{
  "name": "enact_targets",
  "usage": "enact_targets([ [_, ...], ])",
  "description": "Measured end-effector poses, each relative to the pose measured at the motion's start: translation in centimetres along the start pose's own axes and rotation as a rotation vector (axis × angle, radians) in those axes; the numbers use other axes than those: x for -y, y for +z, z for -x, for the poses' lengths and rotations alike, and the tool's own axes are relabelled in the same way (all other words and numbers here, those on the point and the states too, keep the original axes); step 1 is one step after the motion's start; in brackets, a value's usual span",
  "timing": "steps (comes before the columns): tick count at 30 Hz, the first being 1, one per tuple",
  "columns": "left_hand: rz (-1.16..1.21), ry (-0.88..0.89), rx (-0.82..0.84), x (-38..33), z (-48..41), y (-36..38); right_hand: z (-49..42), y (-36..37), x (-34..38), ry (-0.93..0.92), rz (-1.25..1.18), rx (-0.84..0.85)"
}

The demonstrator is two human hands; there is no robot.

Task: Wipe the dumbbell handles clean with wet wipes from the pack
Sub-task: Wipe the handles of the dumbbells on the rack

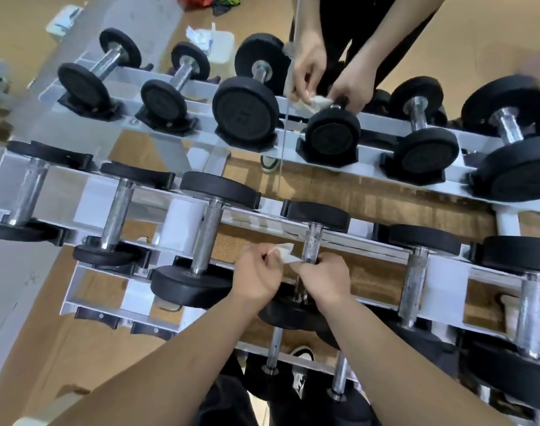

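A white rack [176, 216] holds a row of black dumbbells with chrome handles. Both my hands are at the middle dumbbell's handle [311, 244]. My left hand [256, 278] pinches one end of a white wet wipe [285, 252]. My right hand [324, 278] grips the other end against the lower part of that handle. The wipe stretches between the two hands, just left of the handle. The handle's lower end is hidden behind my right hand. A mirror behind the rack repeats the scene, with reflected hands [327, 78].
Neighbouring dumbbells stand close on both sides: a knurled handle [207, 238] to the left and a spotted one [415, 284] to the right. A lower rack tier [275, 348] lies under my forearms. In the mirror, a white wipe pack [213, 41] sits on the wooden floor.
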State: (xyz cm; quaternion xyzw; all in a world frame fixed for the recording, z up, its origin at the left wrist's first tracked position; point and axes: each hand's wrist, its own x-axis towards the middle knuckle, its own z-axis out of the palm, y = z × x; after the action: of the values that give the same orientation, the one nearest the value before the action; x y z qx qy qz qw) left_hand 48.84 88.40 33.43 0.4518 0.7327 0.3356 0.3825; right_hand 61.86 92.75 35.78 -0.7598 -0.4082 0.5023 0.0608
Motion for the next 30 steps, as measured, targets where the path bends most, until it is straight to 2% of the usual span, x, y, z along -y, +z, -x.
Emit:
enact_targets([
  [3,0.024,-0.094,0.019,0.1,-0.1,-0.2,0.2,-0.7,0.1,0.032,-0.118,0.057],
  [6,0.001,-0.112,-0.047,0.5,-0.9,-0.1,-0.4,-1.3,0.9,0.069,-0.251,0.164],
  [8,0.026,-0.138,-0.022,0.7,-1.6,0.2,-0.8,-1.4,1.3,0.101,-0.26,0.255],
  [11,-0.04,-0.081,0.036,0.7,-2.3,1.2,-1.5,-1.0,0.4,0.115,-0.221,0.337],
  [15,-0.055,-0.129,0.01,1.6,-3.5,1.5,-1.7,-1.5,-0.9,0.1,-0.284,0.317],
  [20,0.257,-0.233,0.042,-1.2,-3.5,2.8,-1.7,-2.0,-1.5,-0.003,-0.106,0.38],
  [24,0.393,-0.323,-0.046,-2.3,-2.7,4.9,-0.9,-0.7,-1.8,-0.096,-0.053,0.15],
  [27,0.25,-0.262,0.031,-1.9,-0.8,4.7,-0.2,-1.2,-2.4,-0.182,0.069,0.039],
  [30,-0.158,-0.212,0.299,-1.4,0.1,3.1,-0.1,-3.3,-2.6,-0.264,0.232,0.127],
])
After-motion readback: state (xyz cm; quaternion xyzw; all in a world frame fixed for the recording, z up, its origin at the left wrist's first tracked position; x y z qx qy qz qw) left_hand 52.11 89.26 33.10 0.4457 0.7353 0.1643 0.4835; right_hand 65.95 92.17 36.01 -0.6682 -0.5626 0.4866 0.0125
